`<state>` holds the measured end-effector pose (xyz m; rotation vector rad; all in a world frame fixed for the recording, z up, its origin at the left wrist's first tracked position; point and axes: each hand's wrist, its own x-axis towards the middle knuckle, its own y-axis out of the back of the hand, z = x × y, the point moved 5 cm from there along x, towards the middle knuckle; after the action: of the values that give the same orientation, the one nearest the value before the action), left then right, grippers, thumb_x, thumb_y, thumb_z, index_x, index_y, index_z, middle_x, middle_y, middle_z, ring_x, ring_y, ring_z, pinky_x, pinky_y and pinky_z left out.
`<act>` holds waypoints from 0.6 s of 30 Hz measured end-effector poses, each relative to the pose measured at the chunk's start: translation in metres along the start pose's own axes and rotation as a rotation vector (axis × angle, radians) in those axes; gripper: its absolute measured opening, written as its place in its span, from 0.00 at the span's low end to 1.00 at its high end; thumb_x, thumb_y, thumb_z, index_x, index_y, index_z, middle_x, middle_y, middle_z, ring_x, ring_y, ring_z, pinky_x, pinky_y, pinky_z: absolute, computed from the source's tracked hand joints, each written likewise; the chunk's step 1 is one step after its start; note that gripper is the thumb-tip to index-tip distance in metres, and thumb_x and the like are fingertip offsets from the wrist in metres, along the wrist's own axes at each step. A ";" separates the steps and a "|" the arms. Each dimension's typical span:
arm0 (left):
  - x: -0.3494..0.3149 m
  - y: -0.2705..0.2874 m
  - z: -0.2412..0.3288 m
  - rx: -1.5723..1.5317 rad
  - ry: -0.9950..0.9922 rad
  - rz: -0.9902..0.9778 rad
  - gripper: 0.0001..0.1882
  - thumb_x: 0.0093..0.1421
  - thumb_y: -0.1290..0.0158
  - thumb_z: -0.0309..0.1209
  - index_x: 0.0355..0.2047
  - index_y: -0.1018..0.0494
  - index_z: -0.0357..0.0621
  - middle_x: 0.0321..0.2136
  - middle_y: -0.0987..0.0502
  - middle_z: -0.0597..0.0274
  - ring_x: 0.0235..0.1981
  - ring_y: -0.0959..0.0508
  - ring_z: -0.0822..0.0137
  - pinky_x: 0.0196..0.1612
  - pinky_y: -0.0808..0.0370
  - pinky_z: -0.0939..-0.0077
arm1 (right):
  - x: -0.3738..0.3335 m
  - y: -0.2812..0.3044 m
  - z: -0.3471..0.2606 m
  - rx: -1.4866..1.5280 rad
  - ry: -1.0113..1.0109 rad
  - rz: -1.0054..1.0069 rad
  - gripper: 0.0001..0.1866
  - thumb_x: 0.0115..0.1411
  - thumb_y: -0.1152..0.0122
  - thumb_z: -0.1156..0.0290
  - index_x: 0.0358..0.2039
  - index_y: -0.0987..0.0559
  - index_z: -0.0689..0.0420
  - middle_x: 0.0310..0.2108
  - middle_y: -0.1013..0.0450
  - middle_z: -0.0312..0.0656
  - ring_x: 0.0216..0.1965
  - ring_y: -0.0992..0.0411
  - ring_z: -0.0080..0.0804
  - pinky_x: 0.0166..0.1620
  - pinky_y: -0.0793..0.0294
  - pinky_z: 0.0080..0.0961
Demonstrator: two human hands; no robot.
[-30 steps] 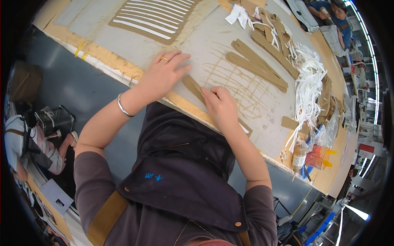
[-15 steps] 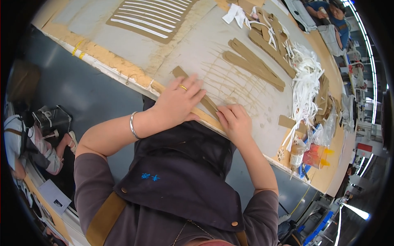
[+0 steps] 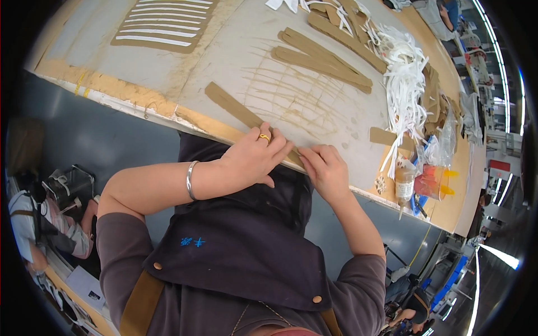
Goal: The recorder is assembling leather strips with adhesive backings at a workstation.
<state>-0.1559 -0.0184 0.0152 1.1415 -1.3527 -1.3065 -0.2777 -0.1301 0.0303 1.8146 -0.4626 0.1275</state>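
Observation:
A brown fabric-like strip (image 3: 231, 105) lies slantwise along the table's near edge, its far-left end flat on the grey top. My left hand (image 3: 255, 158) rests over the strip's lower right part, fingers stretched together on it and thumb held apart below. At the strip's near-right end my right hand (image 3: 328, 172) pinches it between thumb and fingertips. The fingertips of both hands almost meet there, and they hide that end.
Several longer brown strips (image 3: 325, 63) lie beyond my hands. A brown sheet with white bands (image 3: 163, 22) is at the far left. To the right are a heap of white strips (image 3: 402, 73), a bottle with a nozzle (image 3: 404, 183) and a reddish container (image 3: 430, 180).
My left hand has slid along the strip toward my right hand, uncovering more of its far-left part. The right hand keeps its pinch. The whole view has shifted slightly.

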 end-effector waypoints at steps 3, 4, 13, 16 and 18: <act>0.007 0.002 0.009 0.032 0.015 -0.049 0.52 0.42 0.38 0.64 0.65 0.36 0.54 0.50 0.32 0.50 0.50 0.26 0.43 0.51 0.27 0.59 | -0.009 0.004 0.004 -0.010 -0.018 0.000 0.13 0.52 0.31 0.75 0.39 0.18 0.53 0.30 0.30 0.36 0.30 0.30 0.34 0.32 0.27 0.29; 0.009 0.002 0.009 0.029 0.008 -0.048 0.52 0.42 0.38 0.64 0.65 0.36 0.54 0.50 0.32 0.50 0.50 0.26 0.43 0.51 0.27 0.59 | -0.012 0.005 0.005 -0.013 -0.025 -0.001 0.13 0.52 0.31 0.75 0.39 0.18 0.53 0.30 0.30 0.36 0.30 0.30 0.34 0.32 0.27 0.29; 0.007 0.001 0.012 0.002 -0.045 0.028 0.53 0.39 0.36 0.65 0.66 0.37 0.65 0.51 0.33 0.49 0.43 0.23 0.33 0.46 0.24 0.58 | -0.025 0.015 0.003 0.026 -0.104 0.046 0.21 0.47 0.31 0.76 0.44 0.17 0.51 0.33 0.29 0.37 0.30 0.31 0.33 0.32 0.28 0.28; 0.006 0.001 0.011 -0.012 -0.032 0.021 0.53 0.39 0.36 0.65 0.66 0.37 0.67 0.52 0.33 0.48 0.43 0.22 0.33 0.45 0.24 0.60 | -0.031 0.006 0.004 0.011 -0.132 -0.024 0.24 0.47 0.31 0.74 0.48 0.18 0.50 0.36 0.30 0.37 0.31 0.32 0.34 0.34 0.28 0.28; 0.006 0.001 0.012 0.001 -0.036 0.022 0.53 0.39 0.36 0.65 0.66 0.37 0.67 0.52 0.32 0.48 0.44 0.22 0.33 0.44 0.24 0.61 | -0.037 0.004 0.006 -0.017 -0.129 -0.016 0.25 0.47 0.30 0.71 0.50 0.19 0.48 0.38 0.30 0.38 0.32 0.32 0.35 0.35 0.28 0.29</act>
<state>-0.1683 -0.0220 0.0159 1.1051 -1.3884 -1.3163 -0.3143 -0.1275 0.0203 1.8163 -0.5382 -0.0048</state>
